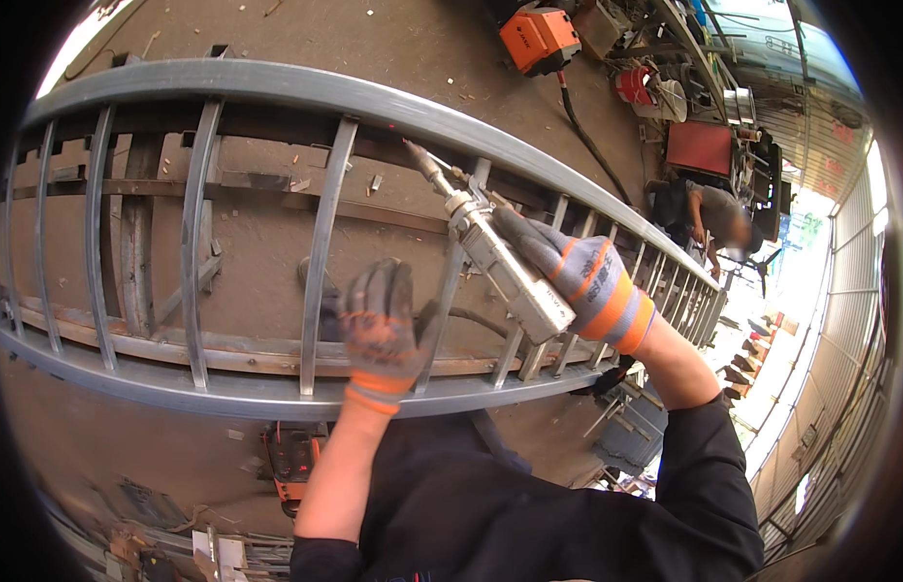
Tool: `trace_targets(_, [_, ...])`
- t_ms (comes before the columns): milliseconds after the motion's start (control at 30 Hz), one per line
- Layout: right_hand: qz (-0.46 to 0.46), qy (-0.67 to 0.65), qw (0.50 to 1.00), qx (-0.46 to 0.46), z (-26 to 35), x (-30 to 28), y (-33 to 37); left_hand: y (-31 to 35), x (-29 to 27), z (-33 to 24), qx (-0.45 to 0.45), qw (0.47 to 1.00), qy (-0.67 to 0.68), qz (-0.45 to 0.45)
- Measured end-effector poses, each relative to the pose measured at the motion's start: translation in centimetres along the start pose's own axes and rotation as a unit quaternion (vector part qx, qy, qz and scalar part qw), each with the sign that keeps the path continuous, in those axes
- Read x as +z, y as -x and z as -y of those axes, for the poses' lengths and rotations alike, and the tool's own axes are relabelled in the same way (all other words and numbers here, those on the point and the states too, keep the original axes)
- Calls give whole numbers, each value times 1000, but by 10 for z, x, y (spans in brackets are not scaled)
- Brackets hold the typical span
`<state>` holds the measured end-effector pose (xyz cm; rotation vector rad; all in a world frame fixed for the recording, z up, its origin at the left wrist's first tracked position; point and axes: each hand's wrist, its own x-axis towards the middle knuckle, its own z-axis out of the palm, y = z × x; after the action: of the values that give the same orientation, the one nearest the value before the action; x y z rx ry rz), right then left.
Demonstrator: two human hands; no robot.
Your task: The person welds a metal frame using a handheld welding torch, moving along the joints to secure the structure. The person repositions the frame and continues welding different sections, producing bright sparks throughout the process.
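My right hand (592, 281), in a grey glove with orange bands, is closed around a silver handheld welding gun (510, 272). The gun's narrow nozzle points up and left at the far rail of a metal frame (277, 78), and a small red light dot shows near the tip. The frame looks like a long ladder, with upright bars (325, 252) between two rails. My left hand (382, 325), gloved the same way, is over the near side of the frame with its fingers stretched out and nothing in them. Whether its palm touches a bar, I cannot tell.
Beneath the frame are brown metal supports (136, 242). An orange machine (539, 41) with a dark hose (592, 145) stands beyond it. Another person (718, 209) bends down at the right. An orange-and-black case (291, 461) sits near me, and a corrugated wall (830, 320) runs along the right.
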<state>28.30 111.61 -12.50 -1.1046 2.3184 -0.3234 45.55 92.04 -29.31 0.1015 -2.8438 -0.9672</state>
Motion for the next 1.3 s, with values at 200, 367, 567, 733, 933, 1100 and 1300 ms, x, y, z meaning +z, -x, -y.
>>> trace_targets(200, [24, 90, 996, 14, -26, 10, 60, 7, 84, -48, -172, 959, -23, 222])
trace_targets(367, [57, 146, 987, 33, -63, 24, 81, 8, 104, -44, -125, 972, -125, 154])
trace_targets(567, [15, 131, 991, 1, -89, 32, 79, 0, 97, -48, -149, 966, -128, 166])
trace_targets(733, [14, 150, 988, 18, -91, 40, 75, -3, 96, -50, -160, 965, -115, 173])
trace_targets(933, [29, 149, 987, 44, -80, 35, 74, -4, 96, -49, -176, 961, -104, 186])
trace_targets(1100, [64, 185, 979, 53, -78, 30, 70, 0, 102, -43, -147, 971, -95, 163])
trace_targets(1300, [38, 167, 984, 45, -82, 33, 74, 5, 104, -42, -139, 969, -120, 166])
